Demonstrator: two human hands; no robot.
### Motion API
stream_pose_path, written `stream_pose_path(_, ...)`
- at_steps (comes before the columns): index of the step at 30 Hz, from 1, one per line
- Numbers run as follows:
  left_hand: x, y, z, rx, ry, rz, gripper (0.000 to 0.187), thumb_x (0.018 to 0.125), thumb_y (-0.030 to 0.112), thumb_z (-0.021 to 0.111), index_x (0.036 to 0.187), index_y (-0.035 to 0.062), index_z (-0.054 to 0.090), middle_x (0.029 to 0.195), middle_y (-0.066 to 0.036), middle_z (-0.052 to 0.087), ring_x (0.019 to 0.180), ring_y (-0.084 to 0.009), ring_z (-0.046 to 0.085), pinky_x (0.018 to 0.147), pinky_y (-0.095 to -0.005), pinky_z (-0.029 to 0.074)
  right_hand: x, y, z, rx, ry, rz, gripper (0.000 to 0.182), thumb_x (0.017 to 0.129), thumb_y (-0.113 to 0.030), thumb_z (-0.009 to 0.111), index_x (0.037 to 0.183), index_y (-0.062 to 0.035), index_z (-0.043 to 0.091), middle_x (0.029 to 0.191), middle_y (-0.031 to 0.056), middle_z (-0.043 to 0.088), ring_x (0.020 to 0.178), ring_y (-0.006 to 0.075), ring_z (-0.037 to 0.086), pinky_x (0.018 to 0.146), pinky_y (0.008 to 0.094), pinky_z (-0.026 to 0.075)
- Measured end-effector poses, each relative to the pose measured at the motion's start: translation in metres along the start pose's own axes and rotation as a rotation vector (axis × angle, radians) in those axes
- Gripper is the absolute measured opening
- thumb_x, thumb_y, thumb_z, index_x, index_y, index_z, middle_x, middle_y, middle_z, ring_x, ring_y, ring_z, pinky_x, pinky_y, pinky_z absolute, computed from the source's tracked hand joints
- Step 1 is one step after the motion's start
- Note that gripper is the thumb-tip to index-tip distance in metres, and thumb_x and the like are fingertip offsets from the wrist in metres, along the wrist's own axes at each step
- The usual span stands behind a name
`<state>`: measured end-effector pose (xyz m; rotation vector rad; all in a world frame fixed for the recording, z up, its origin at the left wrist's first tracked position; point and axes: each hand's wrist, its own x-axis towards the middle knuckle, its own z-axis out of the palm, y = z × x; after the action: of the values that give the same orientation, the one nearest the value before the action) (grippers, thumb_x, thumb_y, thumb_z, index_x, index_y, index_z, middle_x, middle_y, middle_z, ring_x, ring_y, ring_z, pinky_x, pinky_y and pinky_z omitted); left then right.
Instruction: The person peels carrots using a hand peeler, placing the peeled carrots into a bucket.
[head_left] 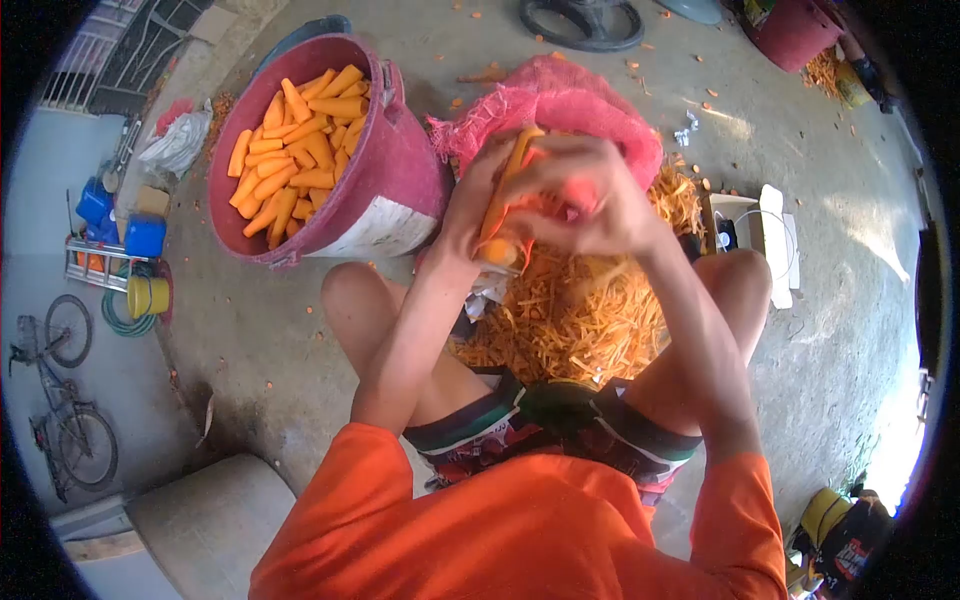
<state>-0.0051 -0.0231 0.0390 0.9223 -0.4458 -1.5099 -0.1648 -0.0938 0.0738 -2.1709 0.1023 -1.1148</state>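
The left hand [478,197] is gripping a carrot [502,250], while the blurred right hand [592,195] is holding something red [580,193], too smeared to identify. Orange peelings [585,325] are lying heaped below the hands, and a pink mesh sack [590,90] is slumping just beyond them. Peeled carrots [290,155] are filling a maroon tub [400,165] to the left.

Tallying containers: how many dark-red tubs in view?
2. The carrot tub stands left of the pink sack; the second tub is at the top right, near the image edge. Others may be hidden.
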Motion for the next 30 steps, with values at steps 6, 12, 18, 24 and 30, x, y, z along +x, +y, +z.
stream_pose_path(6, -0.004, 0.003, -0.022, -0.076, -0.217, -0.145, 0.029, 0.105, 0.031, 0.049, 0.114, 0.0070, 0.061, 0.093, -0.005, 0.068, 0.072, -0.0117, 0.066, 0.058, -0.0234, 0.054, -0.015, 0.049, -0.043, 0.035, 0.330, 0.313, 0.015, 0.084, 0.003, 0.073, 0.098, -0.0016, 0.071, 0.092, 0.0047, 0.072, 0.087, 0.0119, 0.068, 0.070, 0.0250, 0.056)
stream_pose_path(12, -0.002, 0.004, -0.018, -0.139, -0.244, -0.105, 0.034, 0.103, 0.033, 0.054, 0.120, 0.0052, 0.063, 0.097, -0.008, 0.070, 0.077, -0.0130, 0.068, 0.065, -0.0267, 0.057, -0.007, 0.004, -0.006, -0.108, 0.062, 0.048, 0.013, 0.084, -0.001, 0.076, 0.095, -0.0021, 0.071, 0.095, 0.0054, 0.073, 0.086, 0.0123, 0.068, 0.078, 0.0283, 0.054)
stream_pose_path(18, -0.011, 0.013, -0.013, 0.166, -0.232, 0.045, 0.037, 0.101, 0.032, 0.061, 0.129, 0.0090, 0.054, 0.107, -0.008, 0.062, 0.093, -0.0182, 0.066, 0.068, -0.0303, 0.057, -0.015, 0.052, -0.051, 0.182, 0.404, 0.413, 0.015, 0.087, -0.002, 0.073, 0.101, -0.0008, 0.067, 0.095, 0.0050, 0.073, 0.089, 0.0118, 0.069, 0.079, 0.0257, 0.055)
stream_pose_path(24, -0.017, 0.015, -0.018, 0.271, -0.210, 0.130, 0.035, 0.099, 0.032, 0.063, 0.124, 0.0087, 0.055, 0.106, -0.008, 0.062, 0.086, -0.0184, 0.066, 0.064, -0.0293, 0.057, -0.016, 0.055, -0.037, 0.136, 0.339, 0.276, 0.017, 0.087, -0.003, 0.074, 0.102, -0.0016, 0.067, 0.094, 0.0050, 0.072, 0.088, 0.0111, 0.068, 0.080, 0.0263, 0.055)
stream_pose_path(30, -0.013, 0.010, -0.020, 0.049, -0.217, 0.013, 0.028, 0.102, 0.029, 0.059, 0.125, 0.0122, 0.057, 0.104, -0.008, 0.067, 0.084, -0.0152, 0.068, 0.066, -0.0283, 0.058, -0.017, 0.069, -0.045, 0.150, 0.463, 0.420, 0.019, 0.086, -0.002, 0.075, 0.102, 0.0003, 0.065, 0.094, 0.0057, 0.071, 0.088, 0.0107, 0.067, 0.079, 0.0272, 0.055)
